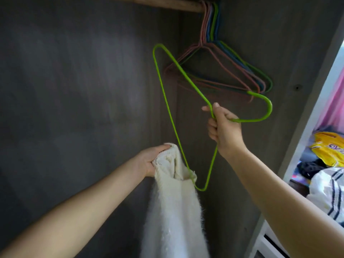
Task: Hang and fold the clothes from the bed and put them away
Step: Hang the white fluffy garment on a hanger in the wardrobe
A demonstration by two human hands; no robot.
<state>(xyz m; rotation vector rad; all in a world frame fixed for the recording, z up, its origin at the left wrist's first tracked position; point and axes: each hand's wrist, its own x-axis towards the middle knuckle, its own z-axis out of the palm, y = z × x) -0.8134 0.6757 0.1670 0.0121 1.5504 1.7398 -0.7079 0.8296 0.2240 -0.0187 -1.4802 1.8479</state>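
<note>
Nearest: left hand (149,161) grip closed round the neck of a cream sweater (173,211), which hangs below. Right hand (223,131) grip closed on a green hanger (168,116), one corner entering the neckline. Beyond: spare hangers (232,71) on the wardrobe rod (167,4). Judged: hanging under way; clothes pile (327,164) at right remains.

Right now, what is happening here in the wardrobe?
A person is putting a white sweater on a green hanger. The right hand grips the hanger near its hook; the left hand holds the sweater's neck, where one hanger corner has entered. Spare hangers hang on the rod.
</note>
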